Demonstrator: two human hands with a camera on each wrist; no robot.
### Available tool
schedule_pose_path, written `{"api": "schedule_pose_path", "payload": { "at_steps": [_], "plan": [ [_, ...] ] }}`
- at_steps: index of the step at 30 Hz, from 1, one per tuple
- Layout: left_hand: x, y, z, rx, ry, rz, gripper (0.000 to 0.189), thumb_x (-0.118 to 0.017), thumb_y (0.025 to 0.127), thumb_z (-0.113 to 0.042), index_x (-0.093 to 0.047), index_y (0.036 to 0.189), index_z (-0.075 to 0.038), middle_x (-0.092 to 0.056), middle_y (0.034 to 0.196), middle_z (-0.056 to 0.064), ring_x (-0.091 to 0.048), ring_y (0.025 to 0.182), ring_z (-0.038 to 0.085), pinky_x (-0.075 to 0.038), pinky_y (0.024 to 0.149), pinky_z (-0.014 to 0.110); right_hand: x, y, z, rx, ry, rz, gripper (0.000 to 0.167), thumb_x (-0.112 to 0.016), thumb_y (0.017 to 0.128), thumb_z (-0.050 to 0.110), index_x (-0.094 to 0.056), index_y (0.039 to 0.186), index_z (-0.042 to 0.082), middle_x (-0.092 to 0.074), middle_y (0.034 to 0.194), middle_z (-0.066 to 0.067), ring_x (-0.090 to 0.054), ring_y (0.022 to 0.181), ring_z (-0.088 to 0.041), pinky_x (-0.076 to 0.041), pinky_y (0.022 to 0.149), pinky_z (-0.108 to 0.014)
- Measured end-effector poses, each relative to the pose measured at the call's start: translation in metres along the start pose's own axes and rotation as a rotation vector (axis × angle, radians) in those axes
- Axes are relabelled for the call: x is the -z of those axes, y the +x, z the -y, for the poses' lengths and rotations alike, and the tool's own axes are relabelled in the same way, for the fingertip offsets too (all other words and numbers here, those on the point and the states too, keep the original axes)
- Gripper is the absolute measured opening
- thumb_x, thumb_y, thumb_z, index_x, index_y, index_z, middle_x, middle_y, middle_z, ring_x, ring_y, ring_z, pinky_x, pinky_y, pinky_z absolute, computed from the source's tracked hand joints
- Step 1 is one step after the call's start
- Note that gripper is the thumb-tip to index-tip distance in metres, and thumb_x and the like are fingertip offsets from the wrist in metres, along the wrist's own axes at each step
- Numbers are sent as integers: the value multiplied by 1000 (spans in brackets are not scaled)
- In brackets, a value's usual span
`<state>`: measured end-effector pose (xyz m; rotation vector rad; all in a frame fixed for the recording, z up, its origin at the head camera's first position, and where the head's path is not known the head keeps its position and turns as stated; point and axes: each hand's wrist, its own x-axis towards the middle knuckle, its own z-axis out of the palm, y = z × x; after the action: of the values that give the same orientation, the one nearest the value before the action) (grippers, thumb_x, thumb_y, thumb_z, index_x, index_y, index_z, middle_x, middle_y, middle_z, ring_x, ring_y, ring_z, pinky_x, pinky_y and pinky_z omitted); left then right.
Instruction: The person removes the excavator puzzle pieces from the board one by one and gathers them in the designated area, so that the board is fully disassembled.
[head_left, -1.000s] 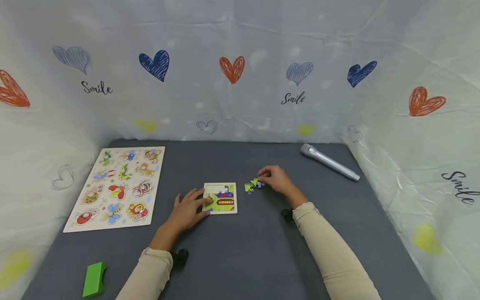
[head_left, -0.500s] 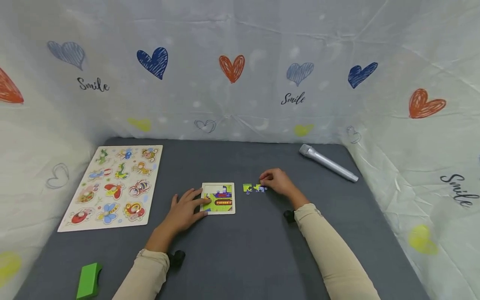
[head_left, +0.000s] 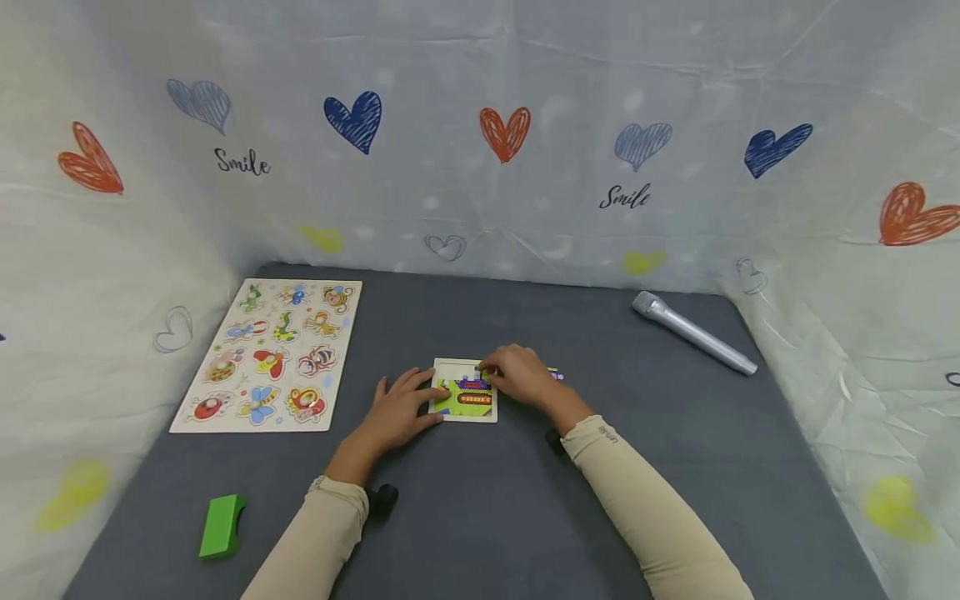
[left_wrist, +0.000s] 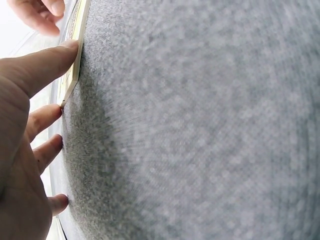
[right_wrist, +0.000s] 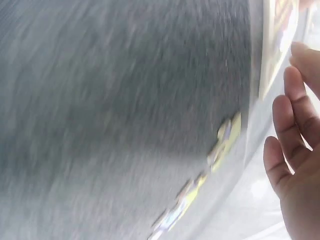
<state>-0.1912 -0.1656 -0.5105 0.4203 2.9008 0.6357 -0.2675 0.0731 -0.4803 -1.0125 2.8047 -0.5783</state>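
Observation:
A small framed jigsaw puzzle (head_left: 463, 417) with a tracked vehicle picture lies on the dark table. My left hand (head_left: 395, 414) rests at its left side, fingers spread; in the left wrist view the thumb (left_wrist: 67, 55) touches the puzzle's edge. Over the frame's top right corner my right hand (head_left: 520, 375) pinches a small puzzle piece (head_left: 482, 374), mostly hidden by the fingers. Loose puzzle pieces (head_left: 556, 373) lie just beyond the right hand, partly covered by it; the right wrist view shows these puzzle pieces (right_wrist: 227, 140) blurred on the cloth.
A large board of insect pictures (head_left: 341, 358) lies at the left. Nearer, at front left, is a green block (head_left: 221, 527). A silver microphone (head_left: 693, 332) lies at the back right. A white sheet with printed hearts (head_left: 505, 133) walls in the table (head_left: 480, 517).
My right hand has moved left from the loose pieces to the puzzle frame, with a piece in its fingers. The left hand stays at the frame. The head view has shifted slightly.

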Motion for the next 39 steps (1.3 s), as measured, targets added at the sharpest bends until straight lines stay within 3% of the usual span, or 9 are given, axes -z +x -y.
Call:
{"api": "schedule_pose_path", "payload": {
  "at_steps": [4,11,19,27,30,35,39],
  "plan": [
    [-2,1,0,1,-1,-2,43,-67,90,-40,-62,131,-30,-35,156,4,-22,147,31,-6,110,71,-7,5,4,-11,-47,38,24,-69,91,15,-73,114,15,-70,108,-1,-62,102,-22,-46,88,-45],
    [-2,2,3,-7,4,-22,42,-68,90,-39,-63,131,-30,-36,155,3,-23,147,31,-6,110,71,-5,7,5,-48,-27,64,24,-72,89,18,-73,113,19,-62,114,-2,-55,108,-25,-43,91,-47],
    [-1,2,2,-31,23,-38,42,-69,89,-39,-65,129,-28,-37,155,4,-26,145,31,-10,109,72,-8,4,6,-15,-55,-35,17,-72,89,17,-72,105,22,-61,122,-4,-53,113,-28,-40,94,-49],
    [-1,0,1,-23,30,-34,41,-70,89,-38,-65,128,-28,-38,154,5,-27,145,32,-11,109,72,-13,4,4,-31,-58,-128,11,-67,93,20,-74,101,21,-70,105,2,-60,100,-22,-43,90,-48],
    [-2,-1,1,-20,29,-34,41,-70,89,-37,-65,128,-28,-38,154,5,-27,145,32,-11,108,72,-12,3,6,-28,-57,-113,16,-69,91,23,-72,106,18,-70,106,0,-61,99,-24,-44,89,-48],
    [-1,-1,-1,-25,16,-28,41,-70,89,-36,-65,129,-27,-38,154,6,-27,145,33,-10,108,73,-11,0,8,-57,-98,-20,38,-75,85,36,-70,117,15,-69,109,-2,-60,99,-24,-45,85,-45],
    [0,0,-2,-24,16,-40,41,-70,89,-36,-65,128,-27,-39,153,6,-27,145,33,-10,108,73,-9,0,8,-81,-83,24,44,-77,83,37,-69,120,15,-68,111,-3,-59,102,-24,-44,86,-43]
  ]
}}
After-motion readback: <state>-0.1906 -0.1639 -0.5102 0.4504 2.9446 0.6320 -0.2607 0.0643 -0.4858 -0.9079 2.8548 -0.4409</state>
